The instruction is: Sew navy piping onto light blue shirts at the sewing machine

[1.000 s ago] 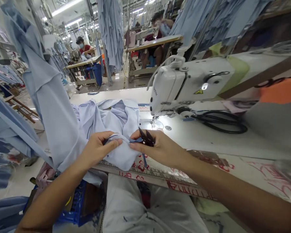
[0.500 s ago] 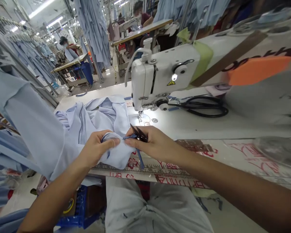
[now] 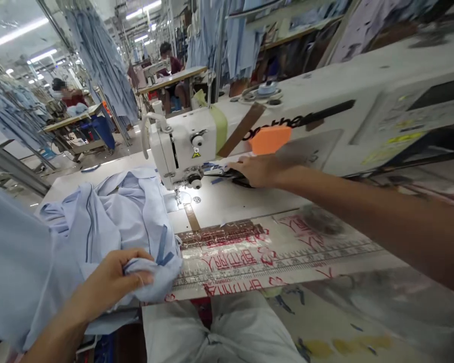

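Note:
My left hand (image 3: 115, 280) is closed, thumb and fingers pinching a bunched edge of a light blue garment (image 3: 113, 214). The garment lies heaped on the table left of the needle and hangs over the near side. A narrow darker blue strip (image 3: 162, 246) rests on the cloth beside that hand. Under the arm of the white sewing machine (image 3: 185, 143), my right hand (image 3: 259, 171) has its fingers curled down by a black looped object (image 3: 242, 180) on the bed. Dark material shows beneath the fingertips; whether it is the snips seen earlier I cannot tell.
A printed ruler tape (image 3: 280, 267) runs along the front edge. Brown tape (image 3: 191, 217) lies before the needle plate. An orange tag (image 3: 271, 139) is stuck to the machine. Blue scraps lie behind the needle. Beyond, people sit at other machines among hanging garments (image 3: 98, 60).
My right hand has left the cloth and moved right, under the machine arm; the black snips are no longer plainly visible. The left hand keeps its pinch, lower and further left. The view has turned right.

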{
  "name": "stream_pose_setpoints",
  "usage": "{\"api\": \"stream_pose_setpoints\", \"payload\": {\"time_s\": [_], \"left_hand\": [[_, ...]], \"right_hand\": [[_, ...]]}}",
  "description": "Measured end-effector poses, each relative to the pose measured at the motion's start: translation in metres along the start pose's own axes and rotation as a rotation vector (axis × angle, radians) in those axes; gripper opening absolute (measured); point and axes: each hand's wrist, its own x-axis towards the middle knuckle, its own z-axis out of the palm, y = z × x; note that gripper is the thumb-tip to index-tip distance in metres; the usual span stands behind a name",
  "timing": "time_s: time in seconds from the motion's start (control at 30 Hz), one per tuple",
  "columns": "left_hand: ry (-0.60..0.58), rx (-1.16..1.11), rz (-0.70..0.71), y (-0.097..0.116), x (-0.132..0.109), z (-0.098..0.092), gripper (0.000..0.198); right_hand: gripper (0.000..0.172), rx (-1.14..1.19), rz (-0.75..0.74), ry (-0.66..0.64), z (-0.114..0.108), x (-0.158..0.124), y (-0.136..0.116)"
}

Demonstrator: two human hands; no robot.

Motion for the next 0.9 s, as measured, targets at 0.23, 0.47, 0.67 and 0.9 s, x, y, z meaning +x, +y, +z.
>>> {"api": "stream_pose_setpoints", "payload": {"time_s": [0.23,0.47,0.67,0.9], "left_hand": [[0.351,-0.046,0.126,-0.007,0.001,0.002,0.017],[0.574,-0.594,0.136,-0.019,0.016,0.009,0.032],[0.612,-0.632,0.169,-0.018,0.016,0.018,0.029],[0.615,-0.608,0.197,-0.023,0.018,0.014,0.024]], "right_hand": [[0.032,-0.018,-0.219,-0.095,0.013,-0.019,0.005],[0.035,0.444,-0.629,0.011,0.025,-0.066,-0.048],[0.051,0.398,-0.68,0.045,-0.003,-0.048,-0.111],[0.042,0.285,-0.666,0.128,-0.001,-0.031,-0.131]]}}
